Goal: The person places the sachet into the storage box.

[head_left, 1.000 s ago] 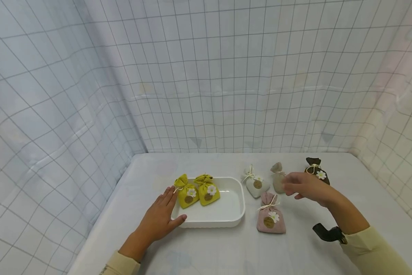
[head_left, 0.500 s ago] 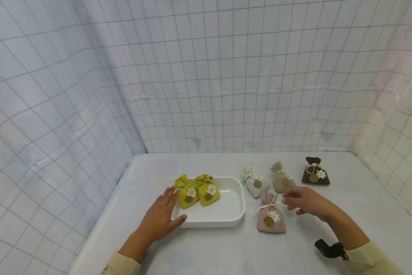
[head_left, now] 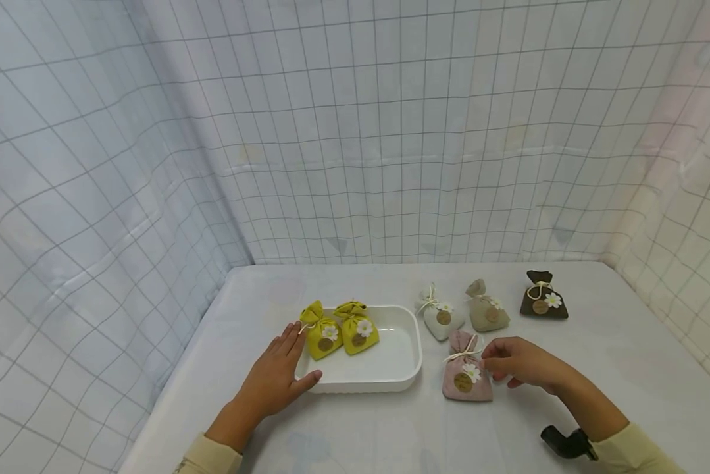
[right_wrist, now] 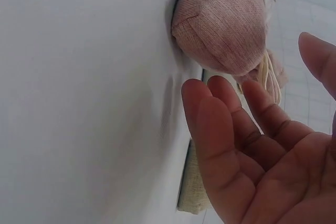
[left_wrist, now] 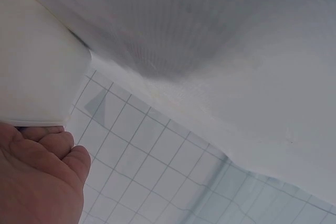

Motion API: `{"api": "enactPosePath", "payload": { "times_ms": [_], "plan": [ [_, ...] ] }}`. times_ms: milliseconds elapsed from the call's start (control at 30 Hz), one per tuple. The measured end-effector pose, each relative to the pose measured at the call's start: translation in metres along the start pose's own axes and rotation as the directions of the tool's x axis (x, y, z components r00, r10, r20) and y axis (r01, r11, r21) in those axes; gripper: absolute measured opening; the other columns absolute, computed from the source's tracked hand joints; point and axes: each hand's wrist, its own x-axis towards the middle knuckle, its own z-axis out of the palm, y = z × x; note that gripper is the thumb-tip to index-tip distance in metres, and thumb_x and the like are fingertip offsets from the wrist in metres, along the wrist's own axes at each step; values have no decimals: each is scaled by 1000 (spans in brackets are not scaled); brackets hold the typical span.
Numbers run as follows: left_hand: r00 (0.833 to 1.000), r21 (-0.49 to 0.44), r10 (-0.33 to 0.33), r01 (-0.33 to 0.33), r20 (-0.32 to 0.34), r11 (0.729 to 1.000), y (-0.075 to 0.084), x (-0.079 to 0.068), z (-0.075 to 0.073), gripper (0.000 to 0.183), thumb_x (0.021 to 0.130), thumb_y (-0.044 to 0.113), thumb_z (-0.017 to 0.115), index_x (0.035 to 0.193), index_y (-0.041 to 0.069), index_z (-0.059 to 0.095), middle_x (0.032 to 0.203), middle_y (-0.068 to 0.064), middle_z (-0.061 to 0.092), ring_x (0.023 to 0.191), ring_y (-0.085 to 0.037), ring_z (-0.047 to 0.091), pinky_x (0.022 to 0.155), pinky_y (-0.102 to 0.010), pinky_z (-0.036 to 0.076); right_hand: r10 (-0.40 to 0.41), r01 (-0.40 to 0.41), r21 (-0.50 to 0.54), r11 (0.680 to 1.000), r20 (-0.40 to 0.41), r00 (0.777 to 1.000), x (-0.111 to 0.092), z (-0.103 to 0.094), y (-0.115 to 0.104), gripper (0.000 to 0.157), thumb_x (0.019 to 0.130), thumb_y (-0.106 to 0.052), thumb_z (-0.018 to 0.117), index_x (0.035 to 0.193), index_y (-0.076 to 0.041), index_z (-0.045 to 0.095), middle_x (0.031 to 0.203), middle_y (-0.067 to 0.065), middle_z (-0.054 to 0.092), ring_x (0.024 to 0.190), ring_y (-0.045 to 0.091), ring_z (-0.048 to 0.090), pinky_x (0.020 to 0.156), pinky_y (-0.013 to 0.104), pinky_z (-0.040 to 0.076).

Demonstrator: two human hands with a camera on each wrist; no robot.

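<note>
My left hand (head_left: 274, 378) rests with extended fingers along the left rim of a white tray (head_left: 366, 387). In the left wrist view, its fingers (left_wrist: 58, 145) touch the tray's edge. Two yellow drawstring pouches (head_left: 322, 339) with white flowers lie side by side in the tray's left part. Right of the tray, a pink drawstring pouch (head_left: 464, 383) lies on the table. My right hand (head_left: 523, 362) is beside its right side, fingers loosely bent. From the right wrist, the pink pouch (right_wrist: 220, 24) appears just beyond the spread fingers (right_wrist: 212, 129), with nothing held.
Behind the pink pouch lie a cream pouch (head_left: 443, 327), a beige pouch (head_left: 486, 316) and a dark brown pouch (head_left: 543, 304) farther right. A black curved object (head_left: 564, 442) sits at my right cuff. White gridded cloth (head_left: 366, 164) hangs round the table.
My right hand has moved back toward me, from over the beige pouch to beside the pink one. The brown and beige pouches are now uncovered. My left hand has stayed still.
</note>
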Motion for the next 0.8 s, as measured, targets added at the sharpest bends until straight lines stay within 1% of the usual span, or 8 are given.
{"api": "enactPosePath", "payload": {
  "times_ms": [167,367,533,800],
  "plan": [
    [1000,2,11,-11,-19,1000,-1,0,1,90,94,60,56,153,-4,32,162,-17,22,149,-31,18,116,-52,25,-17,18,-20,1000,21,1000,0,6,-2,27,94,-21,66,110,0,61,91,7,63,82,25,60,63,38,50],
    [999,4,14,-14,-36,1000,0,-1,1,90,94,59,57,152,-5,33,161,-18,24,149,-32,20,116,-52,26,-6,6,-47,999,15,1000,3,9,-2,27,93,-20,67,110,-1,60,89,7,63,81,24,59,63,37,51],
    [998,2,21,-21,-52,1000,1,-1,1,89,93,58,58,151,-5,35,160,-19,26,148,-34,23,115,-53,27,-19,20,-63,998,11,1000,3,12,-2,26,91,-19,69,109,-1,60,86,7,62,78,22,57,61,36,49],
    [999,2,10,-10,-35,1000,1,-1,1,89,94,60,56,153,-3,32,161,-16,23,149,-31,19,116,-51,25,-44,44,-61,997,13,999,3,17,-4,25,89,-14,70,106,0,58,87,7,59,71,19,53,55,27,44]
  ]
}}
